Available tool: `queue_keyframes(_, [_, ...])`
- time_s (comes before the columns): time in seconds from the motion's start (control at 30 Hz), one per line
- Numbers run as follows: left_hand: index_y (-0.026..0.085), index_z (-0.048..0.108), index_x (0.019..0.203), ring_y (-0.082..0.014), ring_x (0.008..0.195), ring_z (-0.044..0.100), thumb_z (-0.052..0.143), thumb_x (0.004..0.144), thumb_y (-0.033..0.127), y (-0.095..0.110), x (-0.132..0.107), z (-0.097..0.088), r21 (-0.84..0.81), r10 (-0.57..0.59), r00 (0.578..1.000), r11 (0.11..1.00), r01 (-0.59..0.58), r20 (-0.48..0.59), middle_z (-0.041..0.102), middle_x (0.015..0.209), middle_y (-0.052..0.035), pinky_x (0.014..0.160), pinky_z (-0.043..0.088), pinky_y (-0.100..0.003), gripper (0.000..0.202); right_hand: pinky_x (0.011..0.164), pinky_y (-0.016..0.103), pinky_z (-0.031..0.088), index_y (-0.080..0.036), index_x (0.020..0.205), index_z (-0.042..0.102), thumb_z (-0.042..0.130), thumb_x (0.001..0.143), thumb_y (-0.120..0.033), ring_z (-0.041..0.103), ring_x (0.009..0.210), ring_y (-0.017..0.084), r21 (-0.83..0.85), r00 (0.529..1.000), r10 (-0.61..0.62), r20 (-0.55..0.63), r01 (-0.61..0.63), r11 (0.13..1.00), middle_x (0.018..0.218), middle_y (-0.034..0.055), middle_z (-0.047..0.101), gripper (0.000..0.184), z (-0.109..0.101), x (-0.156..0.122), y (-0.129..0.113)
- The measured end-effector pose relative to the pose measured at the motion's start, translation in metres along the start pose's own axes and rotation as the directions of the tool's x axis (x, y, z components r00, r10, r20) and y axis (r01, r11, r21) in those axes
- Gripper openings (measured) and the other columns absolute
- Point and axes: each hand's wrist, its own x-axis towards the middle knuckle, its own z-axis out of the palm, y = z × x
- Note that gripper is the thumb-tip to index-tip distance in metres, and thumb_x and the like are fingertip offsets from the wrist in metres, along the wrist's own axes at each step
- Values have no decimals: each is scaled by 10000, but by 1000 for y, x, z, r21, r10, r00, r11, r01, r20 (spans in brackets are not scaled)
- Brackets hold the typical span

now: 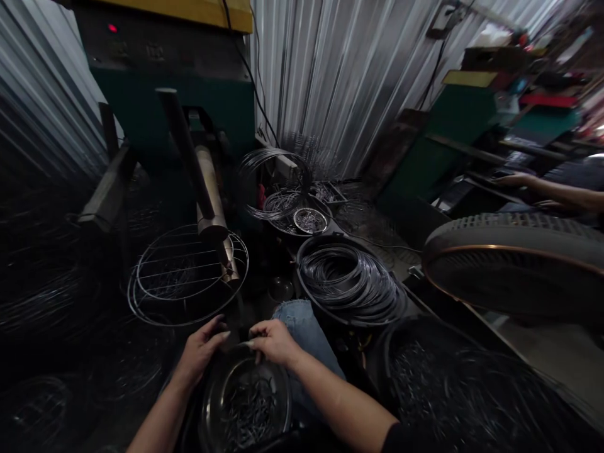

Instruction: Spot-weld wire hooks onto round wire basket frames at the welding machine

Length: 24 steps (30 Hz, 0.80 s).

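Observation:
My left hand (202, 350) is just below the near edge of a round wire rack (189, 324); its thumb and forefinger are a little apart, with nothing visible between them. Close by on the right, my right hand (274, 343) has its fingers pinched together above the far rim of a metal bowl (285, 402). What that pinch holds, if anything, is too dark and small to make out. Short bent wire pieces (250, 409) fill the bowl, which sits in front of me. The rack, two rings with cross wires, hangs around the electrode tips (229, 267) of a green machine (141, 113).
Coiled wire rings (349, 283) lie in a round tub on the right. Behind it are a small dish of wire bits (310, 221) and more rings (248, 182). A large fan (514, 264) stands right; beyond it another person's arm (561, 192) reaches toward a machine.

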Motion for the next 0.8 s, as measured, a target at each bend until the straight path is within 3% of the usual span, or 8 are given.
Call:
queue_keyframes(0.07, [166, 684, 1085, -188, 905, 629, 862, 524, 297, 12, -11, 8, 84, 51, 997, 995, -55, 52, 684, 1014, -72, 769, 479, -232, 603, 407, 187, 339, -158, 633, 581, 617, 650, -166, 504, 398, 102, 26, 1000, 7, 12, -8, 1000, 457, -58, 517, 41, 6, -4, -9])
queue_keyframes(0.13, [174, 678, 1108, -210, 965, 624, 855, 544, 337, 26, -24, 18, 43, 34, 996, 998, -38, 88, 681, 1057, -79, 805, 479, -243, 613, 423, 191, 368, -155, 703, 625, 616, 656, -172, 515, 416, 103, 83, 1000, -2, 19, 1, 997, 486, -57, 541, 51, 12, -8, -20])
queue_keyframes(0.23, [159, 628, 1190, -215, 858, 645, 874, 500, 388, 42, -42, 31, -123, -130, 983, 982, 145, 127, 682, 1041, -103, 724, 505, -271, 767, 465, 213, 428, -156, 748, 674, 603, 660, -160, 517, 435, 102, 94, 997, -73, 3, 73, 993, 559, -45, 582, 114, 16, -16, -33])
queue_keyframes(0.33, [154, 599, 1235, -163, 674, 617, 897, 457, 388, 47, -51, 39, -186, -261, 947, 937, 295, 187, 693, 940, -99, 613, 481, -254, 865, 526, 227, 466, -182, 801, 731, 573, 695, -153, 575, 516, 124, -79, 984, -176, -9, 175, 981, 670, -17, 662, 193, 16, -24, -38])
queue_keyframes(0.43, [139, 688, 1097, -182, 713, 620, 898, 458, 397, 42, -55, 43, -212, -245, 918, 924, 319, 312, 693, 894, -105, 631, 470, -254, 721, 677, 243, 502, -192, 829, 757, 557, 668, -93, 662, 716, 173, -276, 956, -294, 6, 284, 918, 775, 6, 723, 275, 16, -29, -35])
queue_keyframes(0.53, [124, 735, 985, -234, 774, 630, 870, 516, 407, 36, -59, 49, -192, -188, 861, 931, 309, 472, 688, 842, -120, 684, 476, -297, 563, 710, 230, 501, -186, 836, 761, 495, 608, -27, 680, 811, 187, -295, 928, -363, 83, 371, 881, 845, 6, 737, 384, 18, -29, -29])
queue_keyframes(0.63, [137, 733, 1018, -207, 687, 612, 834, 587, 415, 33, -63, 51, -168, -190, 836, 934, 316, 515, 672, 764, -99, 667, 472, -300, 523, 620, 211, 495, -190, 793, 752, 475, 590, -32, 674, 714, 169, -201, 945, -304, 118, 323, 925, 767, -19, 718, 378, 17, -27, -24])
queue_keyframes(0.8, [164, 711, 1073, -146, 555, 554, 858, 559, 391, 26, -62, 49, -155, -249, 855, 923, 352, 456, 647, 711, -61, 540, 433, -258, 581, 440, 199, 426, -170, 681, 699, 513, 584, -53, 552, 425, 131, -226, 991, -71, 110, 95, 969, 482, -60, 545, 241, 11, -32, -24])
